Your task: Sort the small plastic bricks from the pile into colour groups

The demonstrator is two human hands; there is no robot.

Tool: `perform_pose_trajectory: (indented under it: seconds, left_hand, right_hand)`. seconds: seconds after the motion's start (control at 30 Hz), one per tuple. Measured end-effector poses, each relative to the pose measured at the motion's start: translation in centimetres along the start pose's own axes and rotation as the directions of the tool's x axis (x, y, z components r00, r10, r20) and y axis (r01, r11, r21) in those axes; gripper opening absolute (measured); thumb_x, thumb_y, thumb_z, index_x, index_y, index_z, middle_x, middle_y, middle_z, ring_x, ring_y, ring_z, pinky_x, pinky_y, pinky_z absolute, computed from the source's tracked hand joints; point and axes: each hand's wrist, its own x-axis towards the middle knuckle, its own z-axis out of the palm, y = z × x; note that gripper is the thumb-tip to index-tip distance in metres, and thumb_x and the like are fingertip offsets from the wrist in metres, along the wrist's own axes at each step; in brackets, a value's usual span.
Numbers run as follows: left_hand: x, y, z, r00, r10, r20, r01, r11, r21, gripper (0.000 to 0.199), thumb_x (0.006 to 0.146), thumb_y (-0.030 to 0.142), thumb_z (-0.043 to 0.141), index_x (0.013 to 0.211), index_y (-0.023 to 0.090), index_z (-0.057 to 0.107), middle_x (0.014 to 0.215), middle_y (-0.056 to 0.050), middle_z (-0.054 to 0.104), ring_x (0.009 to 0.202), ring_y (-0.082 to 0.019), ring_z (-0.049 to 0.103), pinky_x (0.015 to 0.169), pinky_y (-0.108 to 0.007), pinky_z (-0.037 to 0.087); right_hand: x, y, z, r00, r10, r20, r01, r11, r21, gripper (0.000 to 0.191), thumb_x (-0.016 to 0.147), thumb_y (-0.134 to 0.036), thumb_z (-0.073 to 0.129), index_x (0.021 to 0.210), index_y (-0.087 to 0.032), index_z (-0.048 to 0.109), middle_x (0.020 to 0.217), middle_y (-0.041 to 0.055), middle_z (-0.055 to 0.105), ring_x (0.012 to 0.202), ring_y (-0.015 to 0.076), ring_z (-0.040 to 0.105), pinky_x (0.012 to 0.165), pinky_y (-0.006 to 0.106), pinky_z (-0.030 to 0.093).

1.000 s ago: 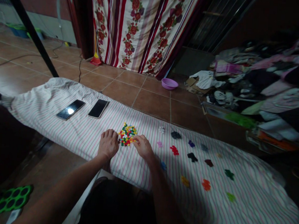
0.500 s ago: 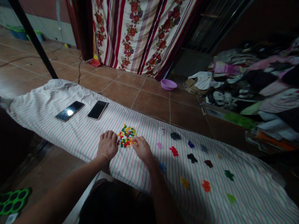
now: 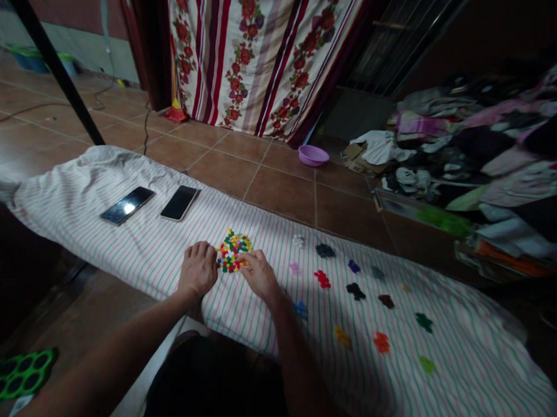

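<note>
Striped cloth [image 3: 116, 242] covers the surface at frame centre. Left hand [image 3: 198, 270] rests curled beside the pile of coloured beads [image 3: 231, 249]. Right hand [image 3: 259, 274] pinches at its edge, but I cannot tell if it holds any.

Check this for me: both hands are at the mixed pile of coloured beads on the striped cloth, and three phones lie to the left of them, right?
Not quite: the head view shows two phones, not three. The rest holds: the left hand and right hand are at the mixed bead pile on the striped cloth.
</note>
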Motion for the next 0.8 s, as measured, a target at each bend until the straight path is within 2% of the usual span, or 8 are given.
perform_pose_trajectory:
  seconds: [0.13, 0.4, 0.8]
  left_hand:
    - [0.0, 0.0, -0.1, 1.0, -0.008, 0.001, 0.008, 1.0, -0.009, 0.013, 0.088, 0.027, 0.045, 0.093, 0.019, 0.054, 0.101, -0.01, 0.056, 0.101, -0.026, 0.049, 0.087, -0.042, 0.037]
    - [0.0, 0.0, 0.0, 1.0, -0.013, -0.005, 0.013, 0.999, -0.031, 0.014, 0.086, 0.028, 0.045, 0.094, 0.02, 0.055, 0.102, -0.011, 0.056, 0.102, -0.026, 0.049, 0.087, -0.042, 0.037]
    - [-0.1, -0.1, 0.1, 1.0, -0.005, -0.005, 0.005, 1.0, -0.007, 0.014, 0.087, 0.028, 0.045, 0.094, 0.02, 0.054, 0.102, -0.01, 0.057, 0.101, -0.026, 0.049, 0.087, -0.042, 0.037]
  right_hand:
    - [0.3, 0.7, 0.3, 0.998, 0.01, -0.067, -0.009, 1.0, 0.02, 0.027, 0.083, -0.011, 0.055, 0.104, -0.022, 0.067, 0.101, 0.0054, 0.055, 0.088, 0.0149, 0.057, 0.085, 0.027, 0.048]
    - [0.1, 2.2, -0.1, 0.995, 0.006, -0.099, -0.008, 1.0, -0.016, 0.018, 0.084, -0.013, 0.054, 0.097, -0.021, 0.064, 0.092, 0.0038, 0.057, 0.087, 0.0152, 0.058, 0.084, 0.028, 0.046]
    - [0.0, 2.1, 0.2, 1.0, 0.01, -0.019, -0.011, 1.0, -0.025, 0.017, 0.084, -0.016, 0.058, 0.1, -0.022, 0.062, 0.096, 0.0034, 0.059, 0.089, 0.0145, 0.06, 0.08, 0.024, 0.046]
